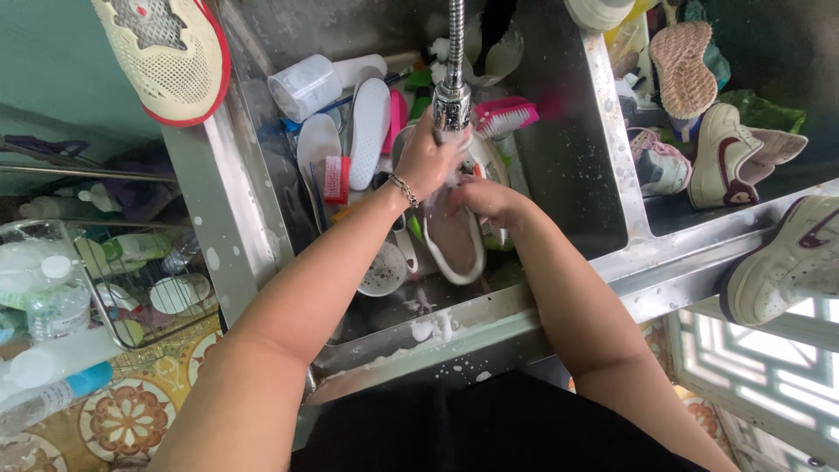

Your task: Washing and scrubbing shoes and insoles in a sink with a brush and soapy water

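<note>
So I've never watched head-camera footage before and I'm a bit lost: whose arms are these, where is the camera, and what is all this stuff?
The camera sits on a person's head and looks down, so both arms are their own. They stand at a steel sink. The left hand reaches up by the tap, and the right hand grips a white shoe under it. In the sink lie white insoles, a pink brush and a clear cup. More sneakers wait on the right, and another shoe rests on the rim at top left.
</note>
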